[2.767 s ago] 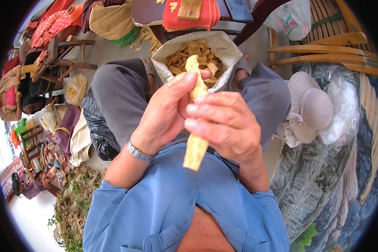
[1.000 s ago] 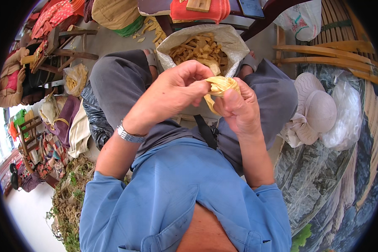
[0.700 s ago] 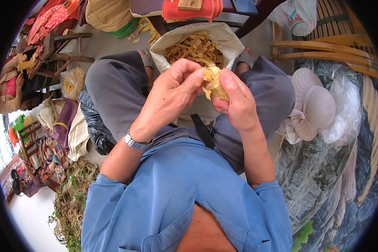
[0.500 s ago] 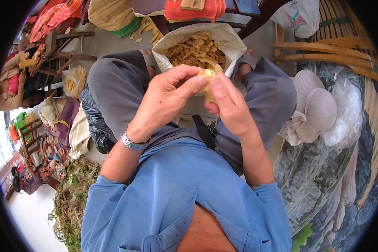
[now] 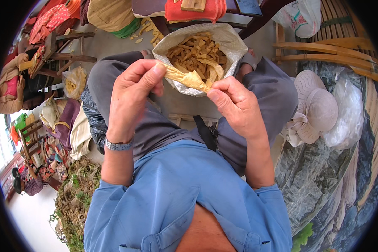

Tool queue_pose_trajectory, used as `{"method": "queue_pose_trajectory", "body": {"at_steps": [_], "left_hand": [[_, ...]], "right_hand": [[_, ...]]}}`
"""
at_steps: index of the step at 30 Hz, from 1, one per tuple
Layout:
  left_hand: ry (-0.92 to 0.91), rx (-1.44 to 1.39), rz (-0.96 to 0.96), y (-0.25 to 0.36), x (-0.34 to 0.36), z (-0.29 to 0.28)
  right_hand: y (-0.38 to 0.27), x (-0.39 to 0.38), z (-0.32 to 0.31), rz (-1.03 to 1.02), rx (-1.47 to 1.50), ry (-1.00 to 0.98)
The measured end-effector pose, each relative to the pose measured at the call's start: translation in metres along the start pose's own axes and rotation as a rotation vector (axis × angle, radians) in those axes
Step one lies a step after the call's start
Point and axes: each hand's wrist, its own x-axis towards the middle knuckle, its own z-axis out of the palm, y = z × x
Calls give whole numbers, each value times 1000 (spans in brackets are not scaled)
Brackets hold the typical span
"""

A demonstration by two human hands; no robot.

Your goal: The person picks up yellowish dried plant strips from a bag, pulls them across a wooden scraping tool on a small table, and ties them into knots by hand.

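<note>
While left hand (image 5: 131, 90) and right hand (image 5: 238, 108) both pinch it, yellow strip (image 5: 175, 74) stretches between them — over the open sack (image 5: 236, 44) | done: apparent knot (image 5: 192, 80) mid-strip | remaining: strip not yet let go

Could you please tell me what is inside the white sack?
The white sack holds a heap of yellow-brown strips. Only the upper ones show; anything deeper is covered, and the knotted yellow strip held between left hand and right hand hides a little more.
</note>
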Motion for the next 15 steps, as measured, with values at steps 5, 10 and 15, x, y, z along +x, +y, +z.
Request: {"method": "queue_pose_trajectory", "body": {"at_steps": [5,10,15], "left_hand": [[-219,887,574,15,5,11],[-505,942,447,-6,-6,12],[-543,731,263,-16,2,29]], "right_hand": [[-5,6,11,-86,-241,8],[13,4,12,-164,-360,-56],[16,7,12,-314,-493,-84]]}}
